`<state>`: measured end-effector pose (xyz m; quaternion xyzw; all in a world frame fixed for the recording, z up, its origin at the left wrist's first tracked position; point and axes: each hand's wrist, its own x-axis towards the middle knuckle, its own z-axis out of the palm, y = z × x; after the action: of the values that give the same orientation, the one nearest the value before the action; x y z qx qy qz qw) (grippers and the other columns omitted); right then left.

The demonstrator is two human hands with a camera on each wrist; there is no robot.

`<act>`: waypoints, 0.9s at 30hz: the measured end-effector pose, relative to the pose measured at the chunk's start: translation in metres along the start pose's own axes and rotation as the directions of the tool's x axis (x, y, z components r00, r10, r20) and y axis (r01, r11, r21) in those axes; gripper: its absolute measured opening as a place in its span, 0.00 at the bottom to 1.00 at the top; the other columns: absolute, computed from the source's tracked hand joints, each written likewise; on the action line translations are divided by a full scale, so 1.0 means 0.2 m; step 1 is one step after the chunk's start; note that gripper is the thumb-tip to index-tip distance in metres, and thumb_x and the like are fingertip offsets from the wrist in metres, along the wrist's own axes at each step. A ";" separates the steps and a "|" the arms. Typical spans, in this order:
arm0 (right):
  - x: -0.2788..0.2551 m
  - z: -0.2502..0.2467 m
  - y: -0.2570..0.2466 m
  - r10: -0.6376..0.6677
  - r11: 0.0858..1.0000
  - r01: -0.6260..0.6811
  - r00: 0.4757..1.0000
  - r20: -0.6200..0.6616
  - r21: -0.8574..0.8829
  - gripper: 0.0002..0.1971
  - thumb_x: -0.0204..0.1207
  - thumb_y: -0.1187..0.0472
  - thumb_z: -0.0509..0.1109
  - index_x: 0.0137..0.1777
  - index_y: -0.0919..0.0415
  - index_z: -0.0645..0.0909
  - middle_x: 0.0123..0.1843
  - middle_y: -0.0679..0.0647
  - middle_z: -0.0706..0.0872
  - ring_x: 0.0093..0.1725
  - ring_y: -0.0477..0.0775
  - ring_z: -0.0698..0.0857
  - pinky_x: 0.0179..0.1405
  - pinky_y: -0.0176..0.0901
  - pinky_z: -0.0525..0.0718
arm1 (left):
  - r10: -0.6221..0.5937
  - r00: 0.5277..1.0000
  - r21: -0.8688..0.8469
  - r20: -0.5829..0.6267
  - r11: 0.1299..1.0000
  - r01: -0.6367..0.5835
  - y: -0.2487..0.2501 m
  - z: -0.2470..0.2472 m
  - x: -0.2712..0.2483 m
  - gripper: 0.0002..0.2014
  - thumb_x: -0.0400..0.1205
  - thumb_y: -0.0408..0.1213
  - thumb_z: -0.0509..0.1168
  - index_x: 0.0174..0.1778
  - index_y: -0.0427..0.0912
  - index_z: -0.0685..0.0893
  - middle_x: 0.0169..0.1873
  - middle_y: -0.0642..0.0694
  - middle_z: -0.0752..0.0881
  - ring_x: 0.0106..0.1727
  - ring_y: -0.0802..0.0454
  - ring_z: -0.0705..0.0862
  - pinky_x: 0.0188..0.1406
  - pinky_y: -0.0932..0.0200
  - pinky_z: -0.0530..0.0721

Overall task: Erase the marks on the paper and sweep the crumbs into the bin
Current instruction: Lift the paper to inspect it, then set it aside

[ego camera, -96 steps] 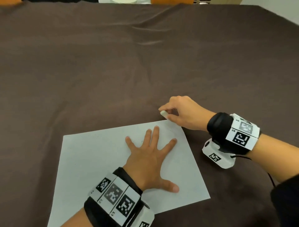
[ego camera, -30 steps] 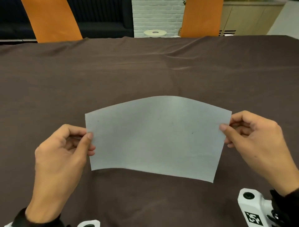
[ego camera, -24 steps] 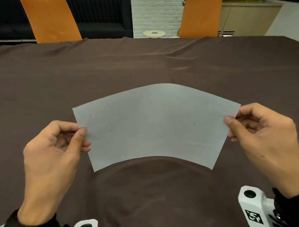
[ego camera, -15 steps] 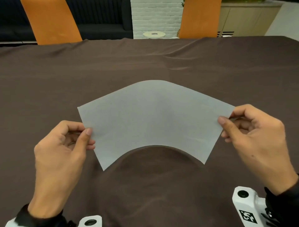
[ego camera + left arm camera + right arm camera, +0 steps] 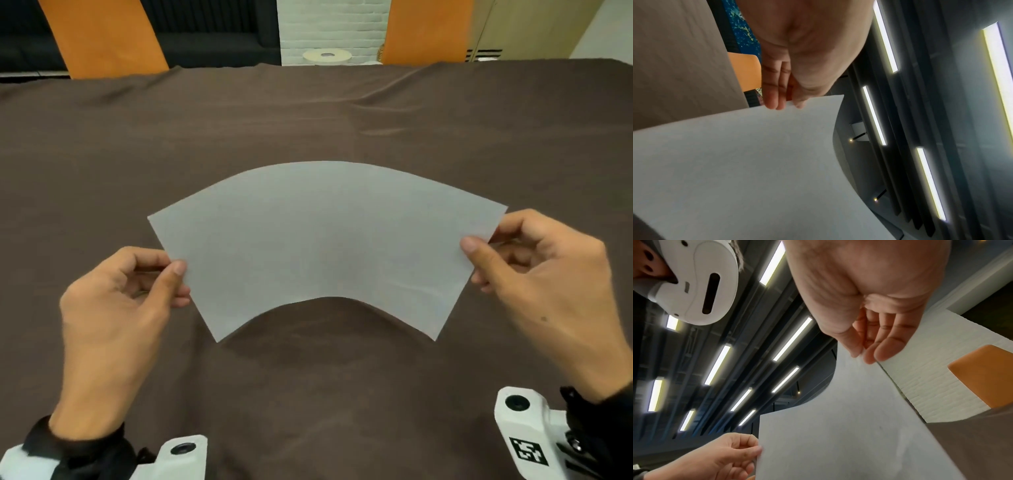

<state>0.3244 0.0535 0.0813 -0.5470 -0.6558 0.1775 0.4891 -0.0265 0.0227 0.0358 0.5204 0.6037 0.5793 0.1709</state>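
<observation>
A white sheet of paper (image 5: 325, 246) hangs above the brown tablecloth, bowed into an arch with its middle raised. My left hand (image 5: 171, 274) pinches its left edge between thumb and fingers. My right hand (image 5: 479, 253) pinches the right edge the same way. In the left wrist view the paper (image 5: 746, 170) fills the lower half below my left hand (image 5: 785, 104). In the right wrist view the paper (image 5: 849, 434) runs from my right hand (image 5: 863, 355) down to the other hand at the lower left. No marks, crumbs, eraser or bin show.
The brown cloth-covered table (image 5: 308, 109) stretches out in front of me. Two orange chair backs (image 5: 102, 34) stand behind its far edge, with a round white object (image 5: 327, 56) between them.
The paper has gone from lying flat under my left palm to being held up by both hands. Over the last second its arch has deepened, then eased a little as the hands moved apart.
</observation>
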 end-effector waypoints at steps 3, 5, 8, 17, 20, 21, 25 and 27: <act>0.01 0.01 0.03 0.020 1.000 -0.020 1.000 0.011 -0.008 0.04 0.73 0.56 0.75 0.44 0.48 0.83 0.37 0.46 0.89 0.31 0.51 0.88 0.36 0.60 0.88 | -0.011 1.000 0.016 -0.006 1.000 0.011 -0.02 0.01 0.02 0.01 0.76 0.49 0.69 0.40 0.62 0.85 0.33 0.51 0.88 0.35 0.53 0.88 0.42 0.61 0.89; 0.02 0.02 0.05 0.030 0.999 -0.029 0.999 0.018 -0.014 0.04 0.73 0.57 0.75 0.44 0.48 0.83 0.37 0.45 0.89 0.31 0.51 0.88 0.36 0.60 0.88 | -0.016 1.000 0.025 -0.001 1.000 0.016 -0.03 0.00 0.03 0.01 0.76 0.48 0.70 0.40 0.61 0.85 0.32 0.52 0.88 0.34 0.53 0.88 0.42 0.58 0.90; 0.04 0.01 0.06 0.036 0.999 -0.036 0.999 0.006 0.011 0.06 0.73 0.59 0.76 0.43 0.47 0.83 0.39 0.44 0.90 0.33 0.51 0.89 0.37 0.58 0.89 | -0.005 1.000 0.038 -0.014 0.999 0.006 -0.01 0.00 0.06 0.01 0.76 0.50 0.70 0.41 0.61 0.85 0.33 0.52 0.88 0.34 0.52 0.88 0.43 0.49 0.90; 0.11 -0.13 0.14 0.121 0.991 -0.116 0.990 -0.073 0.067 0.04 0.75 0.61 0.74 0.44 0.51 0.84 0.35 0.51 0.90 0.28 0.53 0.88 0.31 0.44 0.88 | 0.179 0.979 0.057 0.095 0.981 -0.185 0.24 0.23 0.30 0.08 0.84 0.40 0.67 0.47 0.60 0.80 0.40 0.50 0.87 0.37 0.52 0.90 0.42 0.50 0.89; 0.10 -0.23 0.20 0.234 0.966 -0.220 0.967 -0.097 0.139 0.02 0.75 0.64 0.74 0.44 0.57 0.85 0.33 0.58 0.90 0.26 0.57 0.87 0.27 0.43 0.87 | 0.216 0.963 0.030 0.159 0.974 -0.224 0.30 0.38 0.35 0.12 0.83 0.32 0.69 0.58 0.53 0.82 0.50 0.47 0.87 0.47 0.53 0.90 0.49 0.54 0.89; 0.10 -0.26 0.23 0.280 0.952 -0.262 0.953 -0.112 0.157 0.01 0.75 0.65 0.74 0.44 0.60 0.84 0.32 0.59 0.90 0.25 0.56 0.86 0.26 0.43 0.87 | 0.218 0.958 0.052 0.187 0.971 -0.231 0.32 0.42 0.35 0.18 0.82 0.31 0.70 0.65 0.50 0.80 0.56 0.47 0.85 0.53 0.55 0.89 0.55 0.58 0.87; 0.04 -0.40 0.37 0.468 0.874 -0.416 0.861 -0.199 0.251 0.03 0.75 0.67 0.73 0.42 0.65 0.82 0.28 0.57 0.88 0.24 0.51 0.86 0.24 0.38 0.86 | 0.206 0.914 0.041 0.350 0.971 -0.234 0.38 0.60 0.28 0.35 0.80 0.32 0.72 0.81 0.52 0.65 0.78 0.50 0.72 0.76 0.58 0.74 0.74 0.57 0.74; -0.01 -0.46 0.45 0.539 0.831 -0.470 0.812 -0.224 0.298 0.05 0.76 0.68 0.73 0.40 0.63 0.81 0.27 0.58 0.86 0.25 0.51 0.87 0.24 0.37 0.86 | 0.228 0.879 0.043 0.419 0.962 -0.270 0.38 0.67 0.23 0.34 0.80 0.35 0.72 0.81 0.53 0.66 0.76 0.56 0.72 0.76 0.62 0.72 0.75 0.59 0.72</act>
<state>0.4500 0.0534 0.0540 -0.6623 -0.3796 0.2911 0.5766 0.0970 0.1146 0.0843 0.7114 0.5105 0.4435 0.1914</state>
